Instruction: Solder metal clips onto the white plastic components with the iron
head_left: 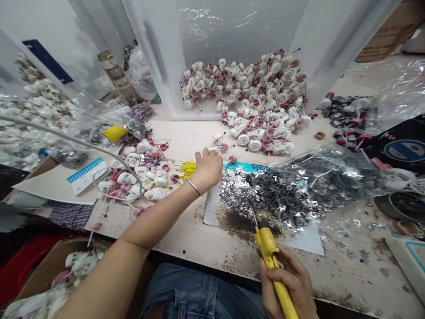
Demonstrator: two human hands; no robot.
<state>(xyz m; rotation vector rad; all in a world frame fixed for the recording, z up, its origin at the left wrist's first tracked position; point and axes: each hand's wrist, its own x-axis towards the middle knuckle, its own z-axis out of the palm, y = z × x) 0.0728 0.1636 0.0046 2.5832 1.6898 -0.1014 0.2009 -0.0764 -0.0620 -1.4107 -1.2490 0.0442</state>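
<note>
My right hand (288, 279) grips a yellow soldering iron (270, 250), its metal tip pointing away from me over a brown-stained patch of the work sheet. Beyond the tip lies a heap of small shiny metal pieces (265, 190). My left hand (209, 167), with a bracelet at the wrist, has its fingers curled downward beside a bundle of thin yellow wires (187, 170). Just past its knuckles is a small white part with a pink disc (219, 142). The left fingertips are hidden, so what they hold does not show.
A translucent bin (195, 116) lies tipped toward me, with white-and-pink assemblies (259, 119) spilling out. More loose parts (146, 173) are on the left, crossed by a grey cable (66, 135). On the right are a plastic bag of metal pieces (341, 177) and a round tin (403, 206).
</note>
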